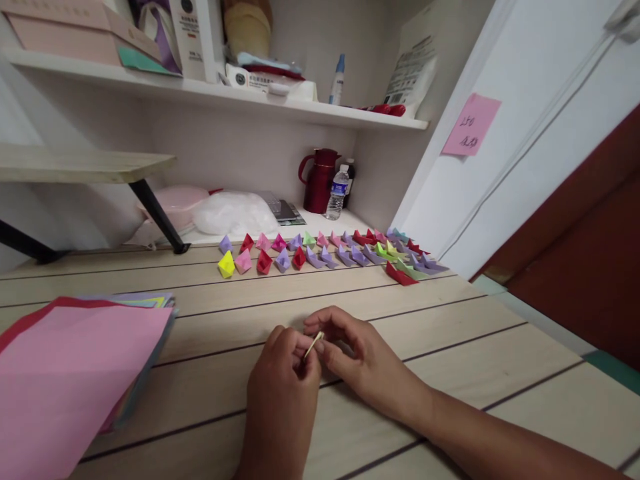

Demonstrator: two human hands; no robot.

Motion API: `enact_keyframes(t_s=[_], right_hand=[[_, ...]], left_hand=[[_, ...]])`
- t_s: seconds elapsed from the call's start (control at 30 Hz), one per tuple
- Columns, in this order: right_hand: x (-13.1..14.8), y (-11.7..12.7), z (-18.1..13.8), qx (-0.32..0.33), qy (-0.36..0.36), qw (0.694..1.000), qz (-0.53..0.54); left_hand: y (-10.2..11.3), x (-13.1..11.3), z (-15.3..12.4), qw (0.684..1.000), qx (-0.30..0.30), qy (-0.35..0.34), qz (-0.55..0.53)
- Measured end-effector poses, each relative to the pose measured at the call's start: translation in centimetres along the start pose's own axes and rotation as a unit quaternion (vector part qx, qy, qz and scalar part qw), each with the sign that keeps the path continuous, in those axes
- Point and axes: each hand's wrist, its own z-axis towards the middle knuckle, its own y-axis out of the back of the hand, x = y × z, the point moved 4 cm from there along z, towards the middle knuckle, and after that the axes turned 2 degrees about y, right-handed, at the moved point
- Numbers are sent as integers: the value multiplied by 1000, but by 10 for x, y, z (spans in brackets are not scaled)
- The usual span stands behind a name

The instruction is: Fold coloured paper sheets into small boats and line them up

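Observation:
Both my hands meet over the wooden table (450, 333), pinching a small folded piece of yellow paper (314, 345) between their fingertips. My left hand (283, 380) is closed on its near end and my right hand (350, 353) is closed on its far end. Only a thin edge of the paper shows; the rest is hidden by my fingers. Beyond my hands, several small folded paper boats (320, 253) in purple, pink, red, yellow and green stand in two rows across the table.
A stack of coloured paper sheets (70, 367), pink on top, lies at the near left. A small raised shelf on black legs (80, 167) stands at the left. Behind are a red jug (320, 180), a water bottle (338, 193) and a white wall shelf (225, 93) with boxes.

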Motion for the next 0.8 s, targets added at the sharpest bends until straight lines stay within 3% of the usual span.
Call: enact_keyframes(t_s=[0.23, 0.8], right_hand=[[-8, 0, 3, 8, -10, 999, 39], [-9, -3, 0, 4, -10, 999, 42]], left_hand=[[6, 6, 5, 998, -16, 56, -37], [4, -7, -2, 997, -25, -63, -33]])
